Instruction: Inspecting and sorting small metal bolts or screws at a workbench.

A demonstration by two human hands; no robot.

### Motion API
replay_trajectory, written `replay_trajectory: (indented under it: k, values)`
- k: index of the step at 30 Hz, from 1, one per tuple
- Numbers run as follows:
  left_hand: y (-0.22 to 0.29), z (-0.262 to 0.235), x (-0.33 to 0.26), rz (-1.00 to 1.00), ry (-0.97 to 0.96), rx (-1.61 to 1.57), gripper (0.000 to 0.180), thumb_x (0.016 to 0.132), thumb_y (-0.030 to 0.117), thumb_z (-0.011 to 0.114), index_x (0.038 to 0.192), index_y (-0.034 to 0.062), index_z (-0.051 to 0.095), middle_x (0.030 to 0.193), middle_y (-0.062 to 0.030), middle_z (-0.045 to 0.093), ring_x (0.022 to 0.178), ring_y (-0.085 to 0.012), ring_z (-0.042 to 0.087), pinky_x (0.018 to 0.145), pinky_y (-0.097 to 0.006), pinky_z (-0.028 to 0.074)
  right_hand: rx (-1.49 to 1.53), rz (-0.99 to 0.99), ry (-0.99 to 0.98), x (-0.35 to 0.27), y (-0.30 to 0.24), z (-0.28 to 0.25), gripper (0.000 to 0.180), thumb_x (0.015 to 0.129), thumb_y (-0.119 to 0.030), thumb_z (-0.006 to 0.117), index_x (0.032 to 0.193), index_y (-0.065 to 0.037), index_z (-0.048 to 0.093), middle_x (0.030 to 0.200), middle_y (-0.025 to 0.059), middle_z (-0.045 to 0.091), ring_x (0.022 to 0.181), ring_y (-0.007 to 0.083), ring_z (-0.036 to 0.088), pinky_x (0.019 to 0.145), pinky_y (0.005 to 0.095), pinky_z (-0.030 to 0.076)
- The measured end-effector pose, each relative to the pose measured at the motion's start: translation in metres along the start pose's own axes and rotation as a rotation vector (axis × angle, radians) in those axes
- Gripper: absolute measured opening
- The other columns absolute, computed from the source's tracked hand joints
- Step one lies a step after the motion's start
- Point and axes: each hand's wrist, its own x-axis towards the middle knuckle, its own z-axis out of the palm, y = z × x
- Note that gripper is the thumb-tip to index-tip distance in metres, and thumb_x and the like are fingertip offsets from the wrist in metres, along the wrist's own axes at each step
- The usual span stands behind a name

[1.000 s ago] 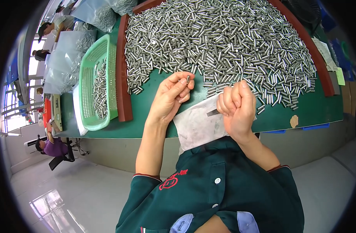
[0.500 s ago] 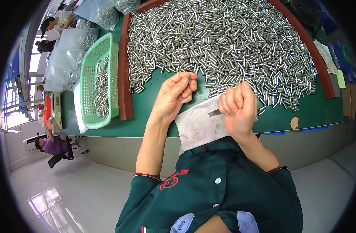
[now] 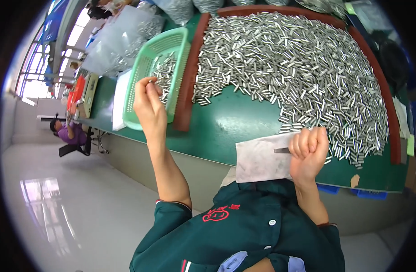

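Far on our left a person (image 3: 65, 131) in purple sits at another part of the long green table (image 3: 235, 122), away from us. Next come clear plastic bags (image 3: 119, 38) full of small metal bits, pushed to the far left so they stay out of the way. Beside them sits a light green basket (image 3: 149, 77) with holes in its sides, and a small heap of shiny pins (image 3: 162, 75) lies inside it. We think the basket is there to keep the picked pins apart from the rest. Our left hand (image 3: 149, 102) is lifted over the near edge of the basket. Its fingers are pinched almost closed, and the tips seem to hold something tiny over the basket, but it is too small for us to tell what it is. To the right of the basket a brown raised rim (image 3: 187, 90) runs around a very big pile of small silver metal pins (image 3: 298, 68). The rim looks like it keeps the pins from rolling off the table. Near us, at the table's edge, lies a worn grey sheet (image 3: 258, 158), flat like a little work mat. Our right hand (image 3: 307, 152) rests on the right end of the sheet, curled into a tight fist. A thin dark tool (image 3: 282, 150) pokes out of the fist to the left, so we are gripping it firmly. The pile reaches right up to this hand, so new pins are easy to get.
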Motion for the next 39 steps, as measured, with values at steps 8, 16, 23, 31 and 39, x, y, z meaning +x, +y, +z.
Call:
replay_trajectory:
  k: [8, 16, 23, 31, 39]
  values:
    - [-0.051, -0.019, 0.022, -0.054, -0.22, 0.351, 0.015, 0.086, 0.014, 0.04, 0.087, 0.0021, 0.049, 0.071, -0.0159, 0.057, 0.068, -0.0336, 0.056, 0.063, -0.039, 0.041, -0.007, 0.001, 0.002, -0.004, -0.001, 0.002, 0.038, 0.092, -0.024, 0.026, 0.057, -0.011, 0.025, 0.044, -0.0017, 0.022, 0.037, 0.0073, 0.014, 0.036, 0.0235, 0.015]
    - [-0.069, -0.03, 0.017, 0.049, -0.145, 0.723, 0.031, 0.072, 0.022, 0.062, 0.097, 0.0051, 0.053, 0.099, -0.0188, 0.054, 0.09, -0.0342, 0.051, 0.076, -0.041, 0.04, -0.039, -0.014, 0.032, -0.005, -0.003, 0.001, 0.038, 0.092, -0.025, 0.027, 0.056, -0.012, 0.025, 0.044, -0.0022, 0.021, 0.038, 0.007, 0.013, 0.036, 0.023, 0.015]
    - [0.051, 0.023, -0.042, 0.214, -0.114, 0.058, 0.008, 0.069, 0.002, 0.061, 0.077, 0.0017, 0.06, 0.074, -0.0076, 0.056, 0.068, -0.0229, 0.051, 0.066, -0.032, 0.04, -0.002, -0.062, -0.073, -0.002, 0.003, -0.005, 0.039, 0.092, -0.025, 0.028, 0.057, -0.01, 0.026, 0.045, -0.0006, 0.024, 0.038, 0.0077, 0.018, 0.037, 0.0239, 0.017]
    - [0.069, 0.086, -0.116, 0.401, -0.593, -0.132, 0.01, 0.064, 0.003, 0.063, 0.072, 0.0054, 0.058, 0.067, -0.0051, 0.049, 0.066, -0.0231, 0.046, 0.061, -0.033, 0.036, -0.162, -0.226, -0.083, -0.018, -0.002, -0.015, 0.039, 0.092, -0.027, 0.022, 0.056, -0.012, 0.025, 0.044, -0.0005, 0.024, 0.038, 0.0092, 0.015, 0.038, 0.0253, 0.018]
    - [0.074, 0.095, -0.107, 0.505, -0.661, -0.084, 0.012, 0.064, 0.001, 0.063, 0.074, 0.0028, 0.058, 0.071, -0.0057, 0.053, 0.067, -0.0222, 0.049, 0.061, -0.032, 0.039, -0.216, -0.204, -0.085, -0.017, -0.005, -0.014, 0.04, 0.092, -0.028, 0.023, 0.056, -0.012, 0.025, 0.043, -0.0006, 0.024, 0.037, 0.0089, 0.015, 0.037, 0.0248, 0.019]
